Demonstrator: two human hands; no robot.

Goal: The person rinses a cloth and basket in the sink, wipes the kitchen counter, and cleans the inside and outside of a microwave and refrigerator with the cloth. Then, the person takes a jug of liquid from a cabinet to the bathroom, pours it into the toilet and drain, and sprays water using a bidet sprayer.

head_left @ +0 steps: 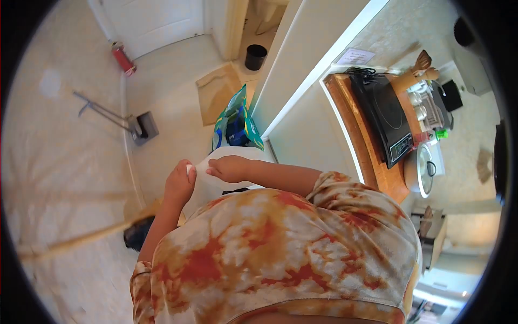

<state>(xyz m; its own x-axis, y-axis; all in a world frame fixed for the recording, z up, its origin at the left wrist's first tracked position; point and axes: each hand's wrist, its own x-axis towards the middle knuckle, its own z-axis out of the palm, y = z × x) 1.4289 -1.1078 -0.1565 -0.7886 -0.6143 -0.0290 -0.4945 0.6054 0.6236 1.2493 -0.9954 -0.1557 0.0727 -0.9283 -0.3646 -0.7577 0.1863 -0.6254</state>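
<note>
My left hand (181, 181) is closed, with a small white piece showing between thumb and fingers. Close to its right, my right hand (226, 168) pinches the edge of a white, thin-looking sheet or bag (245, 152); its exact kind I cannot make out. The white material spreads behind and below my right hand. Just beyond it stands a teal patterned shopping bag (256, 136) with its top open and something dark blue (236, 129) inside. My forearms and patterned top hide what lies nearer my body.
On the right, a wooden counter (369, 162) holds a black induction cooktop (386, 113), wooden utensils (422, 62) and a lidded pot (420, 170). A dustpan (144, 128), fire extinguisher (123, 59), mat (216, 92) and black bin (256, 56) stand or lie further off.
</note>
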